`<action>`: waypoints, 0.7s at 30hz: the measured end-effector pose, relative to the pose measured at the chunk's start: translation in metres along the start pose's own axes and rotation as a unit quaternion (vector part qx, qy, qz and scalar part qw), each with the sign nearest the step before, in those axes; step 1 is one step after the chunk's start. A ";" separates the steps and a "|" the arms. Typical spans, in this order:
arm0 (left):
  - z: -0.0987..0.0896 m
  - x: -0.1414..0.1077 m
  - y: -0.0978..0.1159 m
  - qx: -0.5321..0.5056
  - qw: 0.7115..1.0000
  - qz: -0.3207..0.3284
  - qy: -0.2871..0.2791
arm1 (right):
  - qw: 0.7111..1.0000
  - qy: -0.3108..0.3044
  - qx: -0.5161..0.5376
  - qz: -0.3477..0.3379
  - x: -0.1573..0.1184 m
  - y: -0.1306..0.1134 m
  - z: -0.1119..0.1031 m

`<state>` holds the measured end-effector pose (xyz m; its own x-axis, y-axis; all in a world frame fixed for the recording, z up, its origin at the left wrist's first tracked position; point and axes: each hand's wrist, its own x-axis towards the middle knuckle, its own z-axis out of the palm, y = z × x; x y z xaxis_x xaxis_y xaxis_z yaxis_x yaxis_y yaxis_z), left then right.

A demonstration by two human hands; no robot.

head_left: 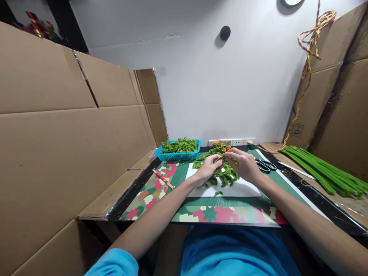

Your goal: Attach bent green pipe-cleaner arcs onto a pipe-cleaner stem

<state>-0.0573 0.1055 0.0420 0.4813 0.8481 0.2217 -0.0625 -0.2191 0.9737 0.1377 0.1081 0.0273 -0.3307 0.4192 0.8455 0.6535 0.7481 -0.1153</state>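
Note:
Over a white sheet point(241, 189) my left hand point(209, 168) and my right hand point(243, 164) meet, fingertips closed in a pinch. Between them is a thin green chenille stem point(220, 157), partly hidden by the fingers. Curled green chenille pieces point(227, 176) lie heaped on the sheet under both hands, and one short curl point(219, 193) sits apart nearer to me. Just behind my hands are orange chenille flowers point(220, 145) on green stems.
A blue basket point(176, 156) full of green curls stands at the back left. Wrapped chopsticks point(163, 178) lie on the patterned mat. To the right are black-handled scissors point(265, 165) and a bundle of straight green stems point(324, 168). Cardboard walls point(71, 153) flank the table.

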 end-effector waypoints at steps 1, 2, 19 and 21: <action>-0.001 0.000 0.000 -0.002 1.000 -0.003 0.000 | 1.000 -0.002 -0.002 0.003 0.000 0.001 0.001; -0.001 0.001 -0.001 -0.004 1.000 -0.005 0.002 | 1.000 -0.005 -0.004 0.007 0.000 0.002 0.002; -0.004 0.006 -0.006 0.052 0.991 0.051 0.111 | 0.994 0.016 0.053 0.099 0.003 -0.018 0.012; -0.003 0.006 -0.005 0.047 0.993 0.049 0.097 | 0.994 0.030 0.032 0.102 0.003 -0.017 0.010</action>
<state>-0.0565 0.1126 0.0381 0.2996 0.8952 0.3300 -0.0153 -0.3413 0.9398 0.1188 0.1012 0.0264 -0.1527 0.5357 0.8305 0.6569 0.6828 -0.3197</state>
